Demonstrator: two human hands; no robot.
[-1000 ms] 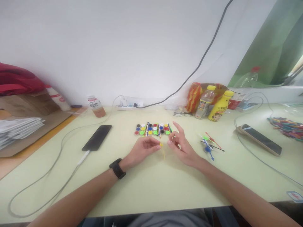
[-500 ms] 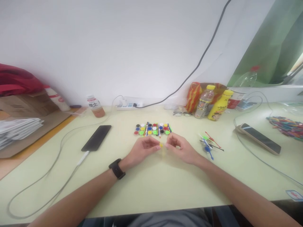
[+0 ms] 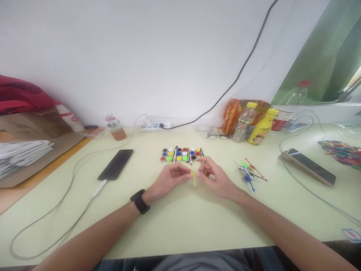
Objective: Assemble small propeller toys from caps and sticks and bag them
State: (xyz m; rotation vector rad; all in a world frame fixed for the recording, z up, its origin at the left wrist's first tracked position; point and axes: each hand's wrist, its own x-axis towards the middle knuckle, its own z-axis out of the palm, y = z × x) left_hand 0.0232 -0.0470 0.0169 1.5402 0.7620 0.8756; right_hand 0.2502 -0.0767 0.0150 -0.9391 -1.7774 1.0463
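My left hand (image 3: 172,177), with a black watch on its wrist, pinches a small yellow spinner arrow (image 3: 194,180) between thumb and fingertips; its thin shaft hangs down over the table. Just to the right is my right hand (image 3: 214,177), fingers apart and lifted, thumb close to the yellow piece. Beyond both hands lie rows of coloured round pieces (image 3: 179,154) with thin arrows between them. A loose pile of coloured spinner arrows (image 3: 248,175) rests right of my right hand.
A charging phone (image 3: 115,164) lies left, its cable looping across the table; another phone (image 3: 310,166) lies right. Drink bottles (image 3: 262,127), glasses (image 3: 218,136) and a power strip (image 3: 155,127) stand or lie along the wall. Coloured strands (image 3: 342,153) are heaped far right.
My right hand's fingers have spread and lifted away a little. The yellow arrow's shaft, blurred before, now shows sharply below my left fingertips.
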